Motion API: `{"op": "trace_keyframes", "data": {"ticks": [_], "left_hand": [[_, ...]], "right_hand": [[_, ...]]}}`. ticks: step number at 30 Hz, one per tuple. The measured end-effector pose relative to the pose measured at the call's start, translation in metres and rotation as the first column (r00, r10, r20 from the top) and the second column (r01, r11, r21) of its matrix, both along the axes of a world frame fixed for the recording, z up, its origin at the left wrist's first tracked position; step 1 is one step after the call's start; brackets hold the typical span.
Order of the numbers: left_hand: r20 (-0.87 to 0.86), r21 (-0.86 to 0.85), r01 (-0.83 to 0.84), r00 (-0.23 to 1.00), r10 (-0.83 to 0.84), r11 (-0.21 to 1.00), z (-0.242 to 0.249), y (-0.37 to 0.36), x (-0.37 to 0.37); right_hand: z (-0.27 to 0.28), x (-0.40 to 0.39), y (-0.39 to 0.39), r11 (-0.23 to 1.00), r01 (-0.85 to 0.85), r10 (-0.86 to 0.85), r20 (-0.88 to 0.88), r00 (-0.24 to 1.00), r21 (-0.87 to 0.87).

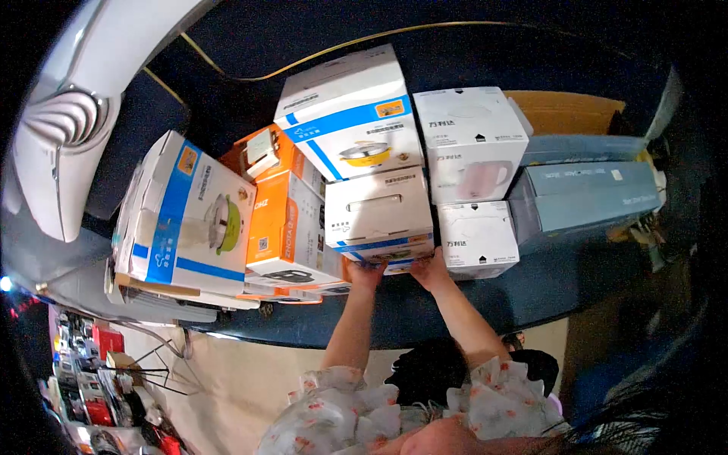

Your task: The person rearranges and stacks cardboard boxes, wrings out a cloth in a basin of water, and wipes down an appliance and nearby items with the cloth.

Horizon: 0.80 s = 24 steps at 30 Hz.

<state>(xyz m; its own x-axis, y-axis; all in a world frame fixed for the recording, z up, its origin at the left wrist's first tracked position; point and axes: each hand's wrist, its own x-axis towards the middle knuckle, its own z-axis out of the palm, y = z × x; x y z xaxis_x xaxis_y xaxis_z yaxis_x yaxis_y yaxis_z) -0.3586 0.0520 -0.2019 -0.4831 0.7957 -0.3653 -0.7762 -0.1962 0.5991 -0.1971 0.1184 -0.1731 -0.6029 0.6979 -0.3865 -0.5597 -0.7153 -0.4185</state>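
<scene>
Reaching forward from your pale ruffled floral sleeves [500, 402], both forearms extend over the near edge of the dark table [303, 327]. Your left hand [366, 274] touches the near lower left of the white cardboard box with a blue band and a slotted top [379, 205]; your right hand [431, 274] touches its near lower right. The hands stand about one box width apart, fingers bent against the carton. Fingertips are partly hidden, so you cannot tell how firmly either hand grips or whether weight is borne. Contact at both lower corners likely serves to keep the carton square.

The slotted box sits at the centre of the row, directly before you. To its left are the orange-and-white printed cartons [292, 227], then the large white-and-blue box picturing a green pot [201, 212], tilted in view. To its right is the white carton with black lettering [478, 231]; the grey-blue oblong box [595, 196] lies beyond it.

Farther back, the tall white-and-blue box picturing a yellow pot [356, 148] and the white carton picturing a pink kettle [474, 171] rise behind the front row. Printed faces point your way, presumably for easy identification.
</scene>
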Motion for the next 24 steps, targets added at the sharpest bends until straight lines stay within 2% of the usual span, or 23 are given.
{"op": "trace_keyframes", "data": {"ticks": [2,4,5,6,7,10,11,12,13,14,15,17,18,19,20,22,24], "left_hand": [[-0.166,-0.022,-0.014,0.986,0.01,1.0,0.026,-0.007,0.018],[-0.301,-0.03,0.017,0.953,-0.026,0.999,0.041,-0.011,0.026],[-0.364,-0.047,0.033,0.93,-0.048,0.998,0.047,-0.013,0.031],[-0.425,-0.064,0.046,0.903,-0.069,0.997,0.054,-0.015,0.035],[-0.517,-0.092,0.071,0.849,-0.108,0.993,0.053,-0.016,0.034],[-0.598,-0.171,0.136,0.773,-0.212,0.976,0.034,-0.017,0.014],[-0.43,-0.154,0.161,0.877,-0.213,0.975,0.039,-0.018,0.012],[-0.475,-0.191,0.133,0.855,-0.211,0.972,0.062,-0.024,0.016],[-0.517,-0.229,0.103,0.829,-0.211,0.968,0.087,-0.032,0.02],[-0.557,-0.266,0.071,0.802,-0.214,0.961,0.112,-0.039,0.025],[-0.818,-0.236,0.052,0.529,-0.227,0.97,0.084,-0.058,0.014],[-0.99,-0.132,-0.097,0.065,-0.126,0.986,0.119,-0.095,0.014],[-0.997,-0.041,-0.216,-0.06,-0.055,0.975,0.181,-0.126,0.03],[-0.961,0.11,-0.37,-0.278,0.003,0.922,0.21,-0.147,0.029],[-0.873,0.28,-0.476,-0.487,0.016,0.834,0.231,-0.166,0.023],[-0.875,0.41,-0.573,-0.466,0.129,0.709,0.265,-0.187,-0.004],[-0.929,0.355,-0.674,-0.334,0.161,0.648,0.29,-0.192,-0.039]], "right_hand": [[-0.008,0.0,-0.006,1.0,0.013,-0.011,-0.098,0.995,0.02],[0.034,0.001,-0.014,0.988,-0.002,-0.044,-0.288,0.957,-0.155],[0.04,-0.001,-0.01,0.995,0.001,0.011,-0.109,0.994,0.103],[0.044,-0.003,-0.006,0.941,-0.03,-0.003,0.097,0.995,0.336],[0.033,-0.008,0.006,0.675,-0.216,-0.133,0.404,0.905,0.706],[0.001,-0.007,0.023,0.597,-0.169,-0.092,0.276,0.957,0.785],[-0.005,-0.002,0.021,0.607,-0.204,-0.075,0.311,0.947,0.768],[0.014,0.006,0.008,0.793,-0.213,0.062,0.272,0.96,0.57],[0.036,0.015,-0.005,0.939,-0.188,0.141,0.176,0.974,0.288],[0.059,0.025,-0.019,0.99,-0.138,0.139,0.094,0.986,-0.015],[0.056,0.036,-0.026,0.986,-0.082,0.123,0.299,0.946,-0.147],[0.017,0.07,-0.036,0.981,-0.102,0.143,0.26,0.955,-0.165],[0.013,0.089,-0.045,0.986,-0.097,0.133,0.276,0.952,-0.138],[0.006,0.109,-0.055,0.987,-0.092,0.122,0.232,0.965,-0.134],[0.0,0.123,-0.065,0.987,-0.078,0.114,0.274,0.955,-0.139],[-0.006,0.141,-0.078,0.989,-0.045,0.093,0.353,0.931,-0.142],[0.016,0.136,-0.088,0.993,-0.074,0.104,0.374,0.922,-0.095]]}}
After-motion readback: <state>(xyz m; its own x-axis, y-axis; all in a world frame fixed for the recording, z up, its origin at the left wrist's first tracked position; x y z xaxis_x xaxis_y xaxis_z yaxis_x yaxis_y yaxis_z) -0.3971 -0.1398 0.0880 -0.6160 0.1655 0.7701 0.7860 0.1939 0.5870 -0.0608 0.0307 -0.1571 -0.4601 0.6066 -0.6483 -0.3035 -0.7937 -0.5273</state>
